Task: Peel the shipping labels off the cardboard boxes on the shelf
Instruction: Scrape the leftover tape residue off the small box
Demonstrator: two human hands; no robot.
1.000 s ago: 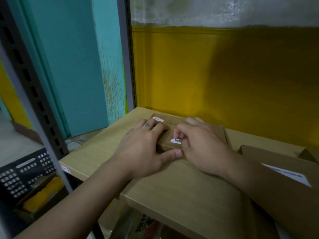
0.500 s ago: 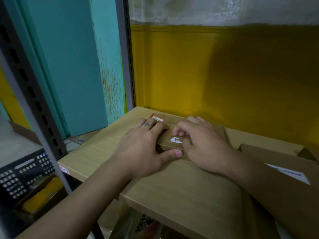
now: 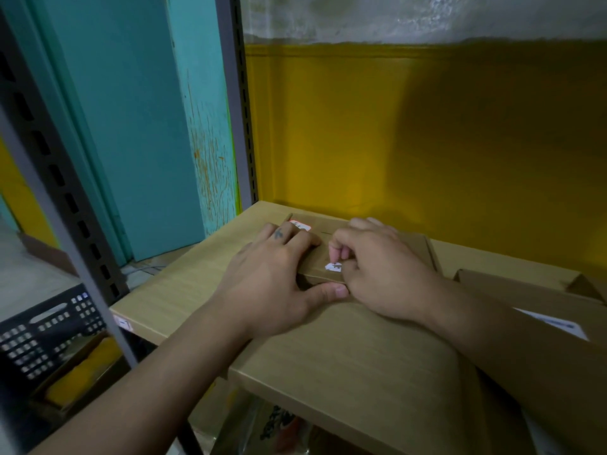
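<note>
Label scrap (image 3: 332, 267) sits mid-frame on the small box (image 3: 323, 254) and hasn't moved in the last second. Only the right hand (image 3: 384, 270) changed: its fingers have curled tighter and now pinch the scrap's top edge, so I'd say the peel is starting, not done. Left hand (image 3: 276, 277) lies flat on the box, fingers straight, thumb along the near edge, pinning it to the shelf (image 3: 345, 356).
</note>
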